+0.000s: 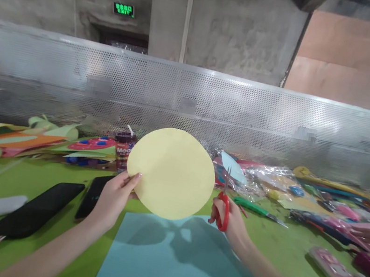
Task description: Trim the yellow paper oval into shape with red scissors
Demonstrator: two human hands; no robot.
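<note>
My left hand (114,195) pinches the lower left edge of a pale yellow paper disc (172,172) and holds it upright above the table. My right hand (230,219) grips red-handled scissors (224,202), blades pointing up, just right of the disc and not touching it. A light blue paper sheet (178,265) lies flat on the green table (280,249) beneath both hands.
Two black phones (37,213) (93,196) lie left of my left hand. Coloured paper cut-outs (21,139) pile at the back left beside a glue jar (123,147). Green-handled cutter (258,210), plastic bags and craft supplies (320,199) crowd the right. A perforated metal barrier (191,101) runs behind.
</note>
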